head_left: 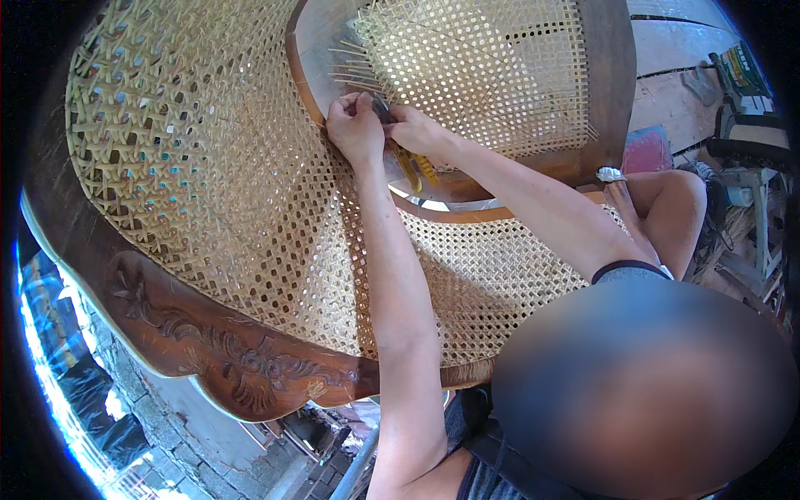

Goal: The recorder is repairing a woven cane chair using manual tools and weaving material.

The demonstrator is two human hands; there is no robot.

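Note:
My left hand (358, 129) is closed in a pinch at the edge of the inner wooden frame, near loose cane ends (357, 71). What its fingertips hold is too small to make out. Close beside it, my right hand (419, 135) grips a dark-headed hand tool (380, 108). Yellow handles (407, 169) show just below the right hand; I cannot tell whether they belong to that tool. Above the hands, a woven cane panel (483, 75) lies across the wooden frame (611, 83), with strands sticking out along its left side.
A larger cane panel (200, 158) spreads to the left and below, bordered by a carved dark wooden frame (250, 367). A bent knee (671, 208) is at the right. Beyond it stand a red object (647, 150) and a grey stand (754, 217). Rough paving (179, 442) shows at lower left.

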